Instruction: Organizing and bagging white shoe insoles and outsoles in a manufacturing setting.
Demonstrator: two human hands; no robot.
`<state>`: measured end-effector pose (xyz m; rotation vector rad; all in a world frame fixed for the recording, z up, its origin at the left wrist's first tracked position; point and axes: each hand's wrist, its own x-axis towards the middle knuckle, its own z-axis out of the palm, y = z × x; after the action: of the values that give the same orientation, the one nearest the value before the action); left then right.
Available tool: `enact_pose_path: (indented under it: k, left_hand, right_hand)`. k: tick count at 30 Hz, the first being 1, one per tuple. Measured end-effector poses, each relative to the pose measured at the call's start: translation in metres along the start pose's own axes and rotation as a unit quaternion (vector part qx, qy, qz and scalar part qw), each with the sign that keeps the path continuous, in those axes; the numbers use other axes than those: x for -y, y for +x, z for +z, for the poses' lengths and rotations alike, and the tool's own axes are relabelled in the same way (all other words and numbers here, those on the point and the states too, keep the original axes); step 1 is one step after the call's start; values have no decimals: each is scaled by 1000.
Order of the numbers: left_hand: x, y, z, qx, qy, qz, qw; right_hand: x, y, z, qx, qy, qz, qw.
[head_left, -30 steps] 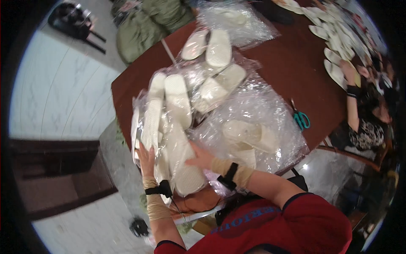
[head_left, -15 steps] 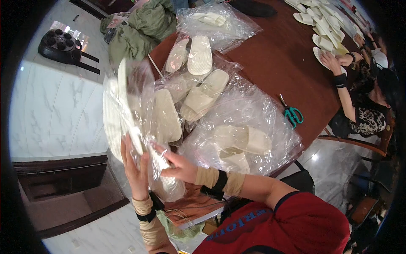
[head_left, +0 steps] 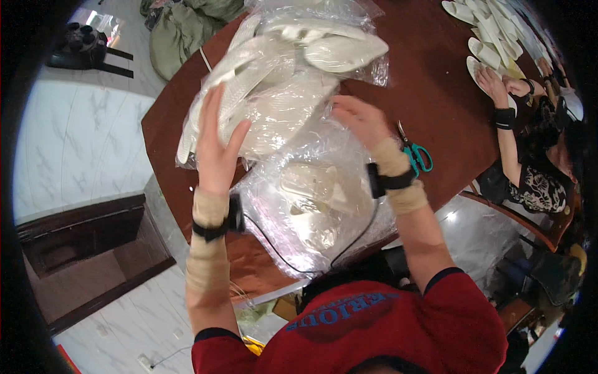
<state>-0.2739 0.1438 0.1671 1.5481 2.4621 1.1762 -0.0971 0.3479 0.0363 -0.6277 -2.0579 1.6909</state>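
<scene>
A pile of white slippers point(head_left: 280, 118) in clear plastic bags lies on the brown table. At its left side my left hand point(head_left: 218, 140) rests against the plastic, thumb and fingers spread. My right hand point(head_left: 367, 121) is at the pile's right edge, fingers stretched loosely toward the plastic and a little blurred; whether they touch it I cannot tell. Nearer to me, between my forearms, lies a large clear bag point(head_left: 268, 187) with cream slippers point(head_left: 311, 187) inside. Both wrists carry beige wraps and black straps.
Teal-handled scissors point(head_left: 418, 158) lie right of my right wrist on the brown table point(head_left: 436, 93). At the far right, another person's hands point(head_left: 495, 87) work by a heap of white slippers point(head_left: 489, 31). A green cloth bundle point(head_left: 187, 37) sits beyond the table's far left edge.
The bagged slippers I held upright at the left now lie on the pile at the table's far middle. My hands have moved apart and farther away, the right one to the right.
</scene>
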Motion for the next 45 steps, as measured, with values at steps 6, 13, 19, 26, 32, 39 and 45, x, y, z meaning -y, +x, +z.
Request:
enact_pose_path:
  k: [6, 13, 19, 26, 32, 39, 45]
  left_hand:
    - [89, -307, 0, -65, 19, -478, 876]
    - [53, -337, 113, -41, 68, -530, 844]
    - [-4, -298, 177, -182, 59, -395, 899]
    - [-32, -315, 105, -254, -180, -460, 832]
    - [-65, -517, 9, -298, -93, -521, 794]
    - [-141, -802, -25, -370, -40, -743, 556]
    - [-173, -935, -18, -429, -30, -748, 506]
  right_hand:
    - [-62, -63, -60, -37, -256, 64, 964]
    - [-89, -72, -65, 33, -457, -13, 889]
    - [-122, -38, -119, 79, -477, -11, 875]
    - [-125, -3, -155, 133, -512, -16, 849]
    - [-49, 10, -120, 67, -534, -112, 835]
    - [41, -27, 33, 137, -339, -208, 907]
    - [96, -135, 212, 255, -441, -311, 802]
